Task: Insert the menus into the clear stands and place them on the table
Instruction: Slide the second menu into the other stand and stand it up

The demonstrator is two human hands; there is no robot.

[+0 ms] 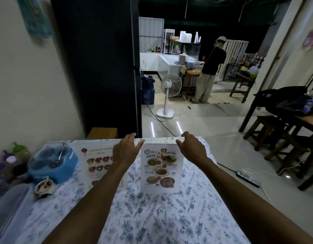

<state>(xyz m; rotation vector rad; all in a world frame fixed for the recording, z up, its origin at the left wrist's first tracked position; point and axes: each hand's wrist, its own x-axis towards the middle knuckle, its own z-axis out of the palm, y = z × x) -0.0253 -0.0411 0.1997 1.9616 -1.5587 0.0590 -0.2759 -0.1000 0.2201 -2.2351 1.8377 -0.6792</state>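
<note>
Upright Thai menu in its clear stand, set on the flowered table near the far edge. Left hand and right hand flanking its top corners, fingers spread and released, at most brushing it. Judged placed. Beside it, half hidden by the left arm, Chinese food menu; standing in a stand or lying flat, impossible to tell.
</note>
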